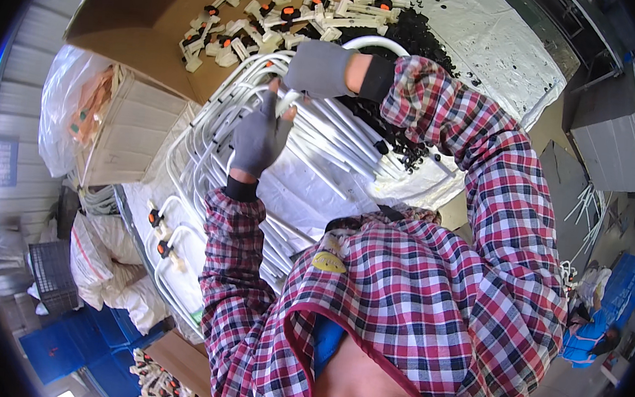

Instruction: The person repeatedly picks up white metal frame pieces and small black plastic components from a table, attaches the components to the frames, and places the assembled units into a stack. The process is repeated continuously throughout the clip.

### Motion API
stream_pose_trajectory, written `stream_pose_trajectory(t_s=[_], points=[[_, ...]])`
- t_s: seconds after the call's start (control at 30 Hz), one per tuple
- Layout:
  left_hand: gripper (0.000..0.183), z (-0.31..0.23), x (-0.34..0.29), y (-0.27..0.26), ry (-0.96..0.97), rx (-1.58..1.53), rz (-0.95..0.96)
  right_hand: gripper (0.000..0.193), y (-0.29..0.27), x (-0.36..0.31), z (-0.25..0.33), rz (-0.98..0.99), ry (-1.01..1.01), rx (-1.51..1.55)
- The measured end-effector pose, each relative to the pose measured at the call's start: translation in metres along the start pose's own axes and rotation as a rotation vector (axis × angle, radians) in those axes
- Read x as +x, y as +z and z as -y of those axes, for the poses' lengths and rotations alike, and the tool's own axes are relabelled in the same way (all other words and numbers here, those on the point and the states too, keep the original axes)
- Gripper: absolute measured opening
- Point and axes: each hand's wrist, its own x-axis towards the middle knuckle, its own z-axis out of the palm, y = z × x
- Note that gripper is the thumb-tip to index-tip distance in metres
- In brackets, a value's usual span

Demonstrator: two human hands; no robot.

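Both hands wear grey gloves that leave some fingertips bare. My right hand (320, 69) is closed around a white bent tube (378, 43), whose curve comes out beside the knuckles and runs behind my sleeve. Just below it, my left hand (256, 140) has its index finger stretched up and its thumb apart. A pale piece shows near that thumb; whether the hand touches it is unclear. Under both hands lies a pile of white bent tubes (211, 134), with straight ends fanned to the right (345, 137).
A cardboard box (134, 16) with white, black and orange clamp parts (271, 27) stands at the far side. Small black pieces (412, 38) lie heaped on white sheeting (494, 33). Left are a plastic-lined crate (140, 128) and white sacks (101, 249). Another person (586, 335) is far right.
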Motion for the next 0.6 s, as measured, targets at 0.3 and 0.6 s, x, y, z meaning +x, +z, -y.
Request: stream_pose_trajectory(t_s=[0.3, 0.6], points=[[0.050, 0.047, 0.044, 0.047, -0.163, -0.282, 0.205, 0.035, 0.129, 0.065, -0.025, -0.333, 0.419, 0.901], [0.038, 0.140, 0.020, 0.077, -0.666, -0.736, 0.245, 0.039, 0.173, 0.088, -0.254, -0.310, 0.712, 0.340]])
